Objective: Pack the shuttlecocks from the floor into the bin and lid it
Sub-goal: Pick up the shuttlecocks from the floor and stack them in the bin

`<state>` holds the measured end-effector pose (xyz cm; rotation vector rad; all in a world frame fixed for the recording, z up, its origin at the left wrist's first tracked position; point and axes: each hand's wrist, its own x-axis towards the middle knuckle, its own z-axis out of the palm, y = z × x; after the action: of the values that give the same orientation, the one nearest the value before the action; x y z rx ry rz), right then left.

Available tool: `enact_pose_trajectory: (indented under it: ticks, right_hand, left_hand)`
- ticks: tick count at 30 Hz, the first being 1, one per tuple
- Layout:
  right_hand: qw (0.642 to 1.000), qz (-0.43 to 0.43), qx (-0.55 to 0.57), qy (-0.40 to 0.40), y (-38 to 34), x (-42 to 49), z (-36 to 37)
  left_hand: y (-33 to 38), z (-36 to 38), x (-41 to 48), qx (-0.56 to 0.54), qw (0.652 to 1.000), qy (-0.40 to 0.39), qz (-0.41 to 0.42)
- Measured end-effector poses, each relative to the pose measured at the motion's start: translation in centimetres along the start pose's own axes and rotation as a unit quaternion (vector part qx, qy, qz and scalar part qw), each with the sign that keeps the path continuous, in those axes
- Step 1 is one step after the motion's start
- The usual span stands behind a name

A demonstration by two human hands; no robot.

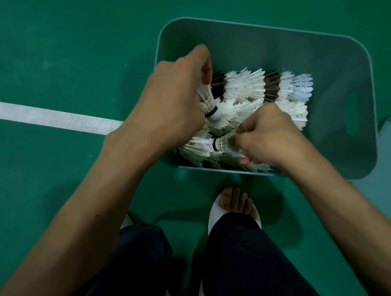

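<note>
An indoor badminton court: green sports flooring [58, 27] fills the frame, a white boundary line [49, 117] crosses the left middle, and feathered shuttlecocks [246, 86] fill a bin [247, 40] at centre.

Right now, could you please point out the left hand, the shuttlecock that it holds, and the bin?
left hand [175, 98]: head view, on the back of the hand.
shuttlecock [206, 102]: head view, on its white feather skirt.
bin [329, 65]: head view, on the bare far inner wall.

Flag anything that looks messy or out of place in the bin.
Nothing looks spilled. Shuttlecocks at the near side of the bin lie jumbled, pointing different ways, unlike the tidy rows behind.
</note>
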<state>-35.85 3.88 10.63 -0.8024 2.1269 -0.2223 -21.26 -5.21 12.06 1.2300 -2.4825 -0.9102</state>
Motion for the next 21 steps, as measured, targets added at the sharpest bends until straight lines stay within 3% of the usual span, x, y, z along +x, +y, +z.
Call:
enact_pose_trajectory:
  ticks: [8,12,16,21]
  right_hand:
    - [0.967,0.095,0.206,-0.115,0.6,1.4,0.2]
    - [0.969,0.099,0.190,-0.121,0.3,1.9,1.4]
    - [0.982,0.052,0.114,-0.139,-0.9,1.9,2.2]
    - [0.973,0.027,0.156,-0.167,-1.3,1.6,1.2]
  left_hand:
    - [0.0,-0.4,0.1,-0.026,0.996,0.080,0.000]
    - [-0.3,-0.1,0.1,0.000,0.998,0.068,0.012]
    - [-0.3,0.2,-0.3,-0.003,0.999,0.032,0.021]
    - [-0.5,0.1,-0.1,0.000,0.999,0.040,0.016]
